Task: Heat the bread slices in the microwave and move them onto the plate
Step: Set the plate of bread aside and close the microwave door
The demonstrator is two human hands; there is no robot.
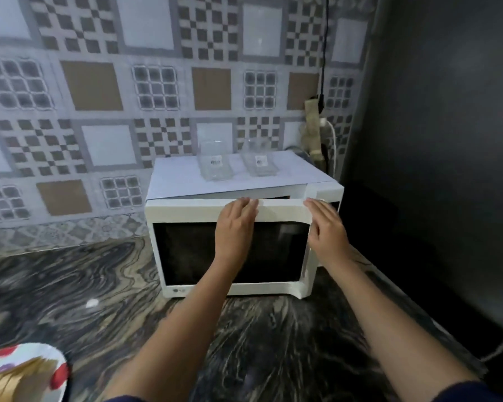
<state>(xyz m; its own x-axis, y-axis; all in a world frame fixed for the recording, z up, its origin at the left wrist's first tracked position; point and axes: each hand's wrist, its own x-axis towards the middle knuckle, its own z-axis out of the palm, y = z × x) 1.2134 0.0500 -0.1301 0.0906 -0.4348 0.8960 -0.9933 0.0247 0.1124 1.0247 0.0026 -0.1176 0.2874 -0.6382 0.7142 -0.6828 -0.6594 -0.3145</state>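
1. Marbled dark countertop (70,285), carrying everything below.
2. White microwave (325,192), set toward the countertop's back right corner, against the patterned tile wall.
3. Microwave door (186,250), long axis left to right. It stood slightly ajar, the gap widening toward its right end, so we judged the hinge to be on the left.
4. Paper sheet (174,175), covering the microwave's top.
5. Left hand (235,227), fingers straight and flat on the door's top edge, gripping nothing.
6. Right hand (327,227), fingers extended at the door's top right corner, holding nothing.
7. Red-spotted plate (50,355), at the countertop's near left edge.
8. Bread slices (18,375), a golden blur apparently on that plate: well apart from both hands, down and left, the left arm nearer.
9. Two clear glass containers (215,166), on the sheet.
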